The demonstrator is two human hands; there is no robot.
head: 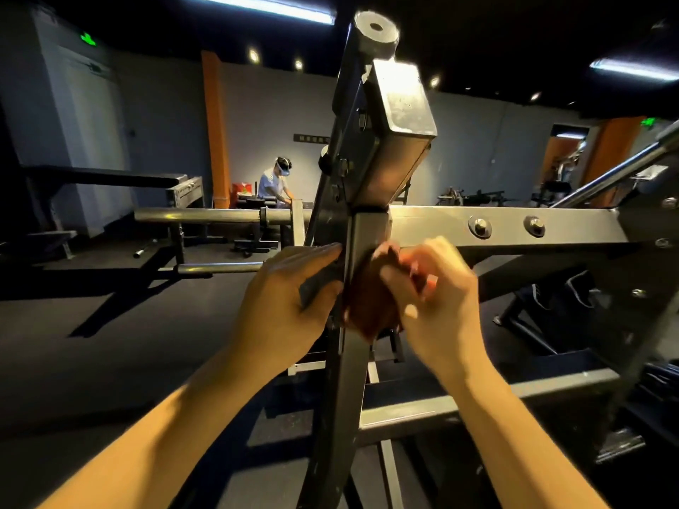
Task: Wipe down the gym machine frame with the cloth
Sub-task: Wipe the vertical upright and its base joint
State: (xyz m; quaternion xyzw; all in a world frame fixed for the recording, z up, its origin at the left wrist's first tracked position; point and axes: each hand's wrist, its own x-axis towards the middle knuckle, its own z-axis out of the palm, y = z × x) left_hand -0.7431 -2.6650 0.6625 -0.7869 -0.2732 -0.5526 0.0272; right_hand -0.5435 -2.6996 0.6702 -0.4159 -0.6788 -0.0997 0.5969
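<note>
A dark steel machine frame (367, 229) rises in front of me as an upright post, crossed by a horizontal beam with two bolts. A brown cloth (367, 299) lies against the post just below that crossing. My right hand (437, 306) grips the cloth with curled fingers and holds it against the post's right face; the hand is blurred. On the post's left side, my left hand (290, 303) grips a dark part of the frame, with its fingers reaching the post's edge.
A chrome bar (198, 216) and a shorter peg (220, 268) stick out to the left of the post. A slanted silver bar (617, 170) runs up at the right. A lower crossbeam (459, 402) passes under my right forearm. A seated person (273, 183) is far behind.
</note>
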